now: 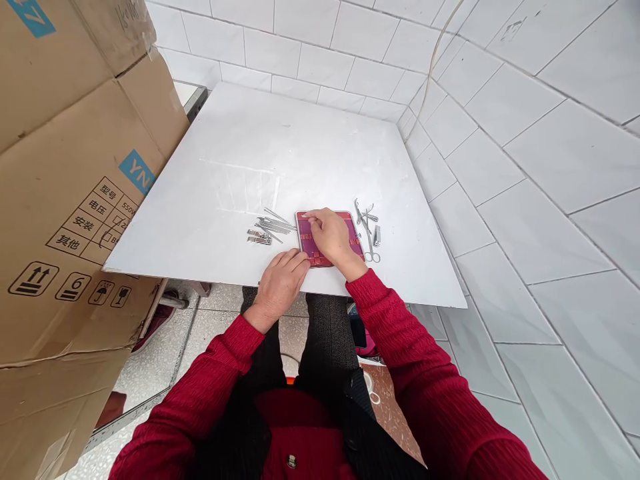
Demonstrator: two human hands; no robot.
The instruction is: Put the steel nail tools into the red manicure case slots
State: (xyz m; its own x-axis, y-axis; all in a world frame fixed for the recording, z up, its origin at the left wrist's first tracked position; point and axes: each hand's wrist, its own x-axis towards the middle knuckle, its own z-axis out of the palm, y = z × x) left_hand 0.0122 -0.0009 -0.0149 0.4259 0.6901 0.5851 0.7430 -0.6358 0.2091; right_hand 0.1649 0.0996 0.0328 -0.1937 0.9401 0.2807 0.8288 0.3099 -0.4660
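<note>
A red case with a purple lining and small straps [306,241] lies unfolded near the front edge of the white table. My right hand [330,235] is over it, thumb and fingertips pinched together near its far left corner; whatever they hold, if anything, is too small to make out. My left hand [281,279] lies at the near left corner, fingers stretched out and tips touching the case. Left of the case lie several thin metal tools [273,225] and nail clippers [259,237]. To its right are small scissors [372,256], nippers [358,212] and another clipper [377,235].
The white table [340,160] meets tiled walls at the back and right. A large cardboard box [75,167] stands against its left side. A cable [430,73] hangs down the wall corner. My legs [327,327] are under the front edge.
</note>
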